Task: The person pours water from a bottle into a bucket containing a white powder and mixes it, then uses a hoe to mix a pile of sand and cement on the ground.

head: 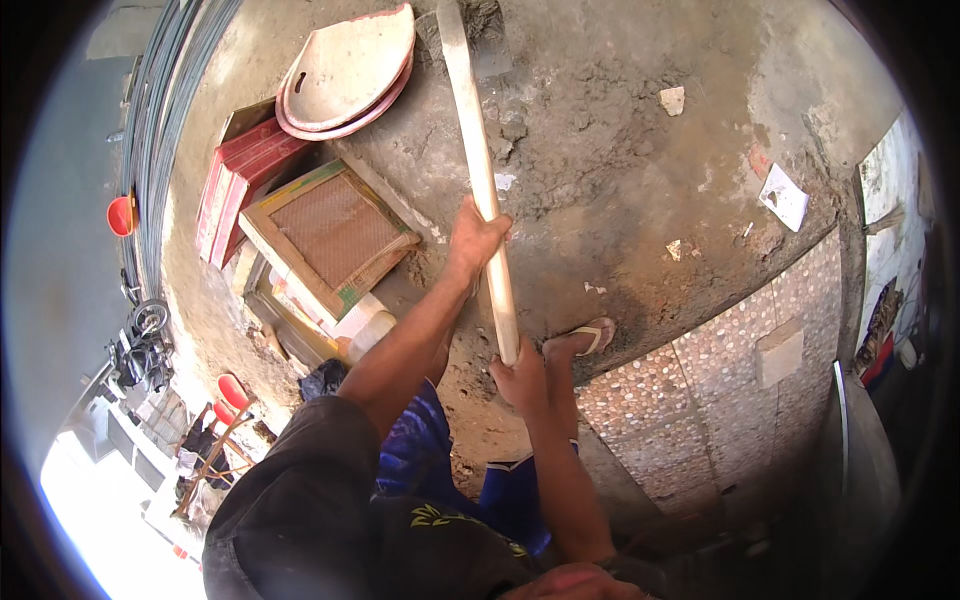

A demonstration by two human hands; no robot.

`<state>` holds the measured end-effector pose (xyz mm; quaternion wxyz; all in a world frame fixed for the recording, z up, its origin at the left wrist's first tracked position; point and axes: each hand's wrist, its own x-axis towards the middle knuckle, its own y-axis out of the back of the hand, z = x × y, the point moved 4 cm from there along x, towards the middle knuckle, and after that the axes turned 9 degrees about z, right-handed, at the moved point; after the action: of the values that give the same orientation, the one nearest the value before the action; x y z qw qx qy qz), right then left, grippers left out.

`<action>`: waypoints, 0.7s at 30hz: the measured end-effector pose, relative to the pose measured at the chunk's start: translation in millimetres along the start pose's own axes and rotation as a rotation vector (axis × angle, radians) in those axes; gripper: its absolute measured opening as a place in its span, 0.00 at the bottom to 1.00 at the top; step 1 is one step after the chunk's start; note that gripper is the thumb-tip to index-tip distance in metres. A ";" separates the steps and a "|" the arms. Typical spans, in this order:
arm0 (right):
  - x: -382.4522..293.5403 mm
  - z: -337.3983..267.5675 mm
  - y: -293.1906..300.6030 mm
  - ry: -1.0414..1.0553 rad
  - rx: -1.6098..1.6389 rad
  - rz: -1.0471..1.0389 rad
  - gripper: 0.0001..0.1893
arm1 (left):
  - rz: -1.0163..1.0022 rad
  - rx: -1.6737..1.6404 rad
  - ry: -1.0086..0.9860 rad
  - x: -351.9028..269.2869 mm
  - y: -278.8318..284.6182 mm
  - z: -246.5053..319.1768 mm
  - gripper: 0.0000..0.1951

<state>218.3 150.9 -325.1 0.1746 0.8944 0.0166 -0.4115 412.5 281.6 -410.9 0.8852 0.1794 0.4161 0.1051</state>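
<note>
My left hand (pixel 480 236) is closed around the middle of a long pale wooden tool handle (pixel 474 142). Lower down, my right hand (pixel 521 379) grips the same handle close to its near end. The handle points away from me, its far part smeared with grey. The tool's head, at the top rim beside a dark wet heap (pixel 480 22), cannot be made out clearly. Rough wet mortar (pixel 585 150) is spread over the ground to the right of the handle.
Left of the handle lie stacked reddish pans (pixel 352 67), red cartons (pixel 251 172) and a wood-framed mesh screen (pixel 330 232). Long metal rods (pixel 169 127) run along the far left. Pebble-patterned tiles (pixel 697 405) bearing a small block (pixel 780 352) are at lower right, near my sandalled foot (pixel 592 337).
</note>
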 end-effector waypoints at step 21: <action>100.1 -44.7 126.1 -0.428 0.452 -0.529 0.15 | 0.274 0.278 0.195 46.2 -77.6 -14.8 0.27</action>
<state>339.0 35.8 -334.9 -0.1385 0.7693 0.1187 -0.6123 433.1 229.6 -483.3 0.7850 0.3435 0.4819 0.1829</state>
